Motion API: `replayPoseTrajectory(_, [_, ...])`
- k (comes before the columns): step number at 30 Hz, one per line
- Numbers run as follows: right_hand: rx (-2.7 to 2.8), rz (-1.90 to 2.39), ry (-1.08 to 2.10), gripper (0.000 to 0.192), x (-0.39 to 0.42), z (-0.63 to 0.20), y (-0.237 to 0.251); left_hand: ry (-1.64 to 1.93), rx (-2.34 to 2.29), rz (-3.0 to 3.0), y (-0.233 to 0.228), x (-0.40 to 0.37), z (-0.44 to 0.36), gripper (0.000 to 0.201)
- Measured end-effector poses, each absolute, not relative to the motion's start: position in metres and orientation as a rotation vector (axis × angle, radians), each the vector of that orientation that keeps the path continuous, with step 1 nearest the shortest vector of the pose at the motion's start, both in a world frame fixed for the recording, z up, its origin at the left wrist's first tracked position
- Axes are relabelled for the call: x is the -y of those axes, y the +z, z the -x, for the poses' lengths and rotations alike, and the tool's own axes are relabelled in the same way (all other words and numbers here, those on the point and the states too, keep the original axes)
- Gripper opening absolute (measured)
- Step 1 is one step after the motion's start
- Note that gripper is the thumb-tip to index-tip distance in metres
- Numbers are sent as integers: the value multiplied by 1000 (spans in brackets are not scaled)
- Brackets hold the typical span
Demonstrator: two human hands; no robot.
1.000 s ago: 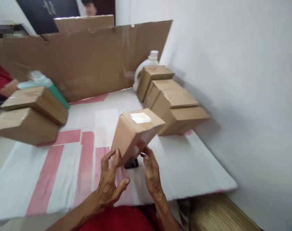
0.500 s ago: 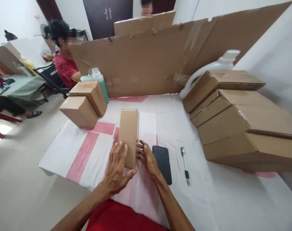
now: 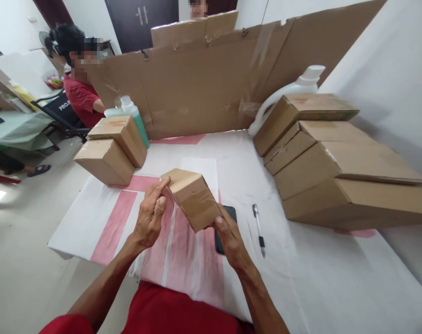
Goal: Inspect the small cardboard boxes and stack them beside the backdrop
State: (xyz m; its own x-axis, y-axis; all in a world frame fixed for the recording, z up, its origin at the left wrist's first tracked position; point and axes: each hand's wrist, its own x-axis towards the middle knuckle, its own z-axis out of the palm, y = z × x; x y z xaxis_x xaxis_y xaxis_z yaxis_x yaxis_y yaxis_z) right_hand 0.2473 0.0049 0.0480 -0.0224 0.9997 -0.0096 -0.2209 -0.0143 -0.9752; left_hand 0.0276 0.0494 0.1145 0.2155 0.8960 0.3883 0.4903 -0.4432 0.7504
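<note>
A small brown cardboard box (image 3: 193,199) is tilted above the table, a taped end facing me. My right hand (image 3: 228,232) grips its lower right corner, thumb on the near face and the other fingers mostly hidden. On the left side, my left hand (image 3: 151,214) steadies the box, its index finger against the upper left edge and its thumb standing off the cardboard. Partly behind my right hand lies a black phone (image 3: 220,241). To the right of the phone is a pen (image 3: 258,229) with a black grip.
Two cardboard boxes (image 3: 106,157) stand at the left beside a bottle of green liquid (image 3: 139,125). Several boxes (image 3: 315,185) lean together on the right, before a white jug (image 3: 297,86). A cardboard partition (image 3: 197,88) closes the back. A person in red (image 3: 80,99) sits beyond.
The box has gone from standing on the table to being tipped up in my hands, its end turned toward me. The whole view has shifted slightly.
</note>
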Motion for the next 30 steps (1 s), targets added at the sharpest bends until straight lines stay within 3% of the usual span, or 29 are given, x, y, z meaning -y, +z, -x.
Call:
replayPoseTrajectory(5, [1223, 1038, 1288, 61, -30, -240, 43, 1278, -1379, -2120, 104, -83, -29, 47])
replayPoseTrajectory(10, [1237, 1112, 1055, 46, -72, -222, 36, 1316, -1525, -2020, 108, -122, -29, 55])
replayPoseTrajectory(15, [1200, 1081, 1064, 26, -72, -218, 55, 1181, -1548, -1990, 115, -128, -26, 44])
replayPoseTrajectory(26, [1353, 1516, 1145, 54, -17, -241, 38, 549, -1485, -1824, 20, -62, -28, 61])
replayPoseTrajectory(30, [1434, 1602, 1051, 59, -2, -247, 31, 499, -1468, -1837, 19, -52, -18, 48])
